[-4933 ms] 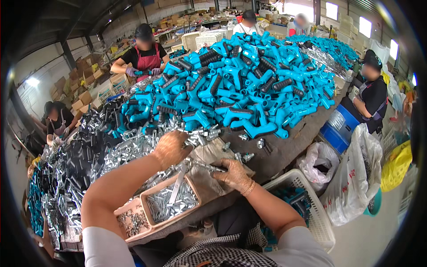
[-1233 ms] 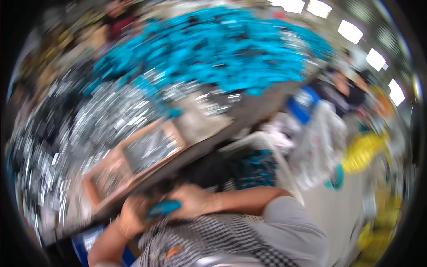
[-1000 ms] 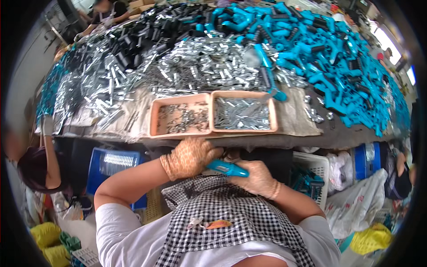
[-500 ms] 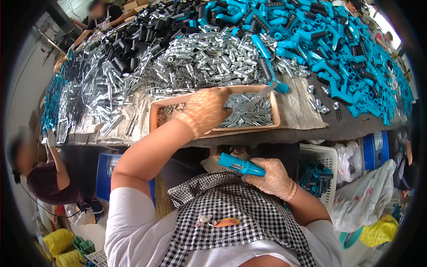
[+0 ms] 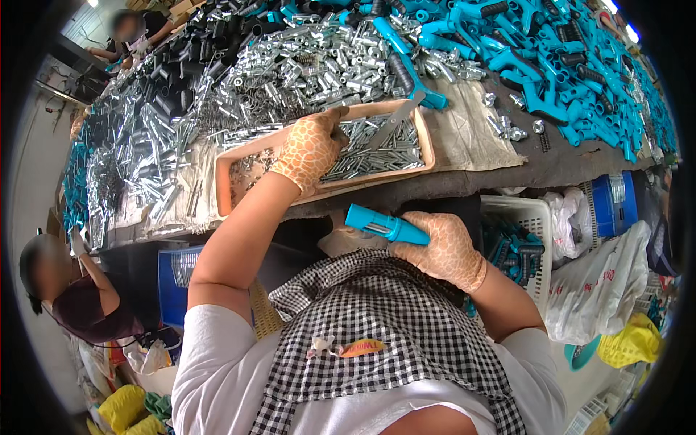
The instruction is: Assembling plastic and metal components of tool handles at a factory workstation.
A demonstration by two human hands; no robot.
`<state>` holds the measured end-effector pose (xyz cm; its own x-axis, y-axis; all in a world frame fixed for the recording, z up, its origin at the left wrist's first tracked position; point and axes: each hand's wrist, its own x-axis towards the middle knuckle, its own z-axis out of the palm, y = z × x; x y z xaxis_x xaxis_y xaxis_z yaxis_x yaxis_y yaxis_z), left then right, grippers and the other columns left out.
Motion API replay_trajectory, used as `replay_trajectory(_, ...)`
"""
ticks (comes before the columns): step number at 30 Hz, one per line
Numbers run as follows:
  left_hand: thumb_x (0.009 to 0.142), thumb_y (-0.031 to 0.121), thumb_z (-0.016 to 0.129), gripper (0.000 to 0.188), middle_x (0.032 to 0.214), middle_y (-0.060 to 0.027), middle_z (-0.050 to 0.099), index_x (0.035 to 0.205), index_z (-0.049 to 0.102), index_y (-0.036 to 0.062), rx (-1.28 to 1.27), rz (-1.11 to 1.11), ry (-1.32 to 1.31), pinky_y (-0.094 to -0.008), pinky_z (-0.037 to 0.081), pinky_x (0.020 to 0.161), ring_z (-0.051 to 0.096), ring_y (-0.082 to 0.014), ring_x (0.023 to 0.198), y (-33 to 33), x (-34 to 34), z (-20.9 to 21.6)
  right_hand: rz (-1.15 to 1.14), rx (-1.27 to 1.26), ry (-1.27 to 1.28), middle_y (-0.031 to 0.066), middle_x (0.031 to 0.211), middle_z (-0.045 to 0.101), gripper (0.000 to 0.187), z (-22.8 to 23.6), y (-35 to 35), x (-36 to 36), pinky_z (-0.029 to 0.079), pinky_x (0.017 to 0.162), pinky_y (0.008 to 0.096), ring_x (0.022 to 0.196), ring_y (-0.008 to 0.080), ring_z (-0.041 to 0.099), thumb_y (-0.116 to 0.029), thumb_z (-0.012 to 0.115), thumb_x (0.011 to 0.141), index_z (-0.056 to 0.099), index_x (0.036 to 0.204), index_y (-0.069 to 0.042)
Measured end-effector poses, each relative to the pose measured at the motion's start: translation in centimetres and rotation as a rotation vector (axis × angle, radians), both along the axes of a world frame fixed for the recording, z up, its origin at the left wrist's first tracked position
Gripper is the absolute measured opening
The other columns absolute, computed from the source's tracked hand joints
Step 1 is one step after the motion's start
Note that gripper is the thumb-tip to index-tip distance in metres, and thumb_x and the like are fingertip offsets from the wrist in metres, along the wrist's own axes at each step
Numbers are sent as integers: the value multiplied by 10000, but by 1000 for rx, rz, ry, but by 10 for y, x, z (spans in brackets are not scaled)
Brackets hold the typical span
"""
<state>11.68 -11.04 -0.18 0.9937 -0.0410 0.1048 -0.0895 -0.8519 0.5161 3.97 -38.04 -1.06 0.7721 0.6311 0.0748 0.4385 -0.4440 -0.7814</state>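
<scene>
My left hand (image 5: 312, 148), in a tan patterned glove, is over the middle of a shallow peach plastic tray (image 5: 225, 190). Its dark-tipped fingers are curled together beside the metal pins (image 5: 384, 152) filling the tray's right part; whatever they pinch is hidden. Small bits (image 5: 250, 170) lie in the tray's left part. A flat metal strip (image 5: 395, 123) slants across the pins and over the far rim. Close to my apron, my right hand (image 5: 442, 250), gloved alike, grips a teal plastic tool housing (image 5: 384, 225) by its right end, its slotted side up and its other end pointing left.
Behind the tray are heaps of silver metal parts (image 5: 290, 72), black sleeves (image 5: 188, 58) and teal housings (image 5: 536, 65). A white basket (image 5: 544, 268) with teal and black parts stands below the table at right. A blue bin (image 5: 174, 290) stands left; co-workers sit at left.
The view has shifted, with the table and tray now higher and further left. My left hand is still at the tray, slightly turned; my right hand still holds the teal housing.
</scene>
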Motion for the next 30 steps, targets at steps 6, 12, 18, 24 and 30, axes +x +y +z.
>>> replay_trajectory(6,875,-37,644,449,977,-129,747,1317,597,23,-167,-82,-283,-317,579,734,723,-177,823,0,-51,12,-34,52,-113,162,753,682,360,-12,6,2,532,613,408,665,355,676,-266,858,704,716,950,-45)
replay_trajectory(12,841,-96,630,529,929,-129,730,1348,573,44,-328,-184,-330,-318,573,718,715,-204,812,-8,-101,22,16,79,173,183,766,688,329,2,13,-5,534,630,387,651,335,679,-275,830,746,728,927,-21)
replay_trajectory(18,884,1,696,474,846,-71,688,1339,563,5,-611,-219,-350,-287,554,716,667,-158,759,-5,-119,16,66,130,339,185,773,695,363,4,21,-13,537,652,361,681,280,701,-255,830,746,732,984,0)
replay_trajectory(24,1003,162,607,370,862,-38,626,1326,551,-9,-560,-296,-273,-257,516,766,612,-106,827,-28,-140,20,107,134,296,186,810,702,362,10,33,-17,551,670,362,691,295,700,-254,830,736,736,992,-16)
replay_trajectory(30,1005,52,530,295,902,-54,651,1289,563,-20,-713,156,96,-263,517,762,618,-117,835,-40,-148,17,117,25,-131,191,849,699,479,14,43,-27,564,641,408,737,348,700,-304,847,691,709,1093,-82)
